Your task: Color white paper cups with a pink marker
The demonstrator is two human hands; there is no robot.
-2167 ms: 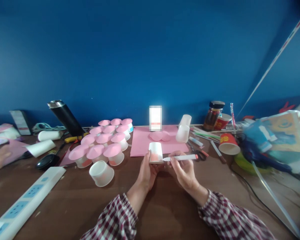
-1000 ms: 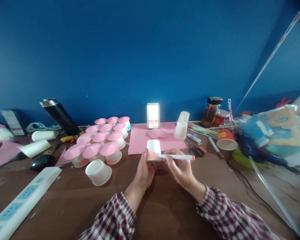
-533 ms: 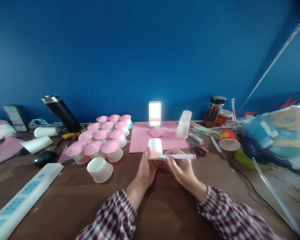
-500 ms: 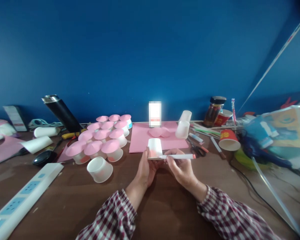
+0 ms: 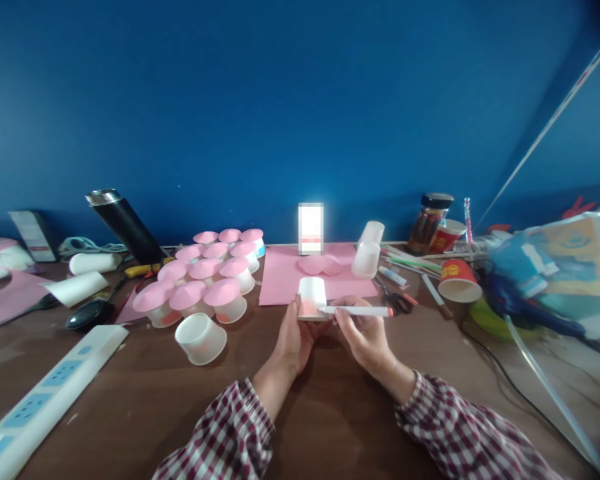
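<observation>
My left hand (image 5: 296, 339) is closed around a small white paper cup (image 5: 312, 293), its rim facing down. Pinkish-orange colouring covers part of the cup's lower side. Between the fingers of my right hand (image 5: 364, 333) is a white marker (image 5: 363, 311) with an orange-red end, its tip at the coloured patch. Another white paper cup (image 5: 201, 339) stands open side up on the table to the left. Behind it are several cups topped with pink paper cones (image 5: 222, 292). Pink paper (image 5: 280, 277) with pink paper discs (image 5: 320, 265) lies beyond my hands.
Two stacked translucent cups (image 5: 365, 259) stand on the pink paper. Scissors (image 5: 400, 301), a loose marker (image 5: 436, 297) and a red cup (image 5: 459, 280) lie to the right, near a blue glue gun (image 5: 525, 310). A power strip (image 5: 50, 393) and black flask (image 5: 130, 227) are on the left.
The held cup and marker have shifted very slightly to the right in the picture, with the marker tip still at the coloured patch. Otherwise the scene looks the same.
</observation>
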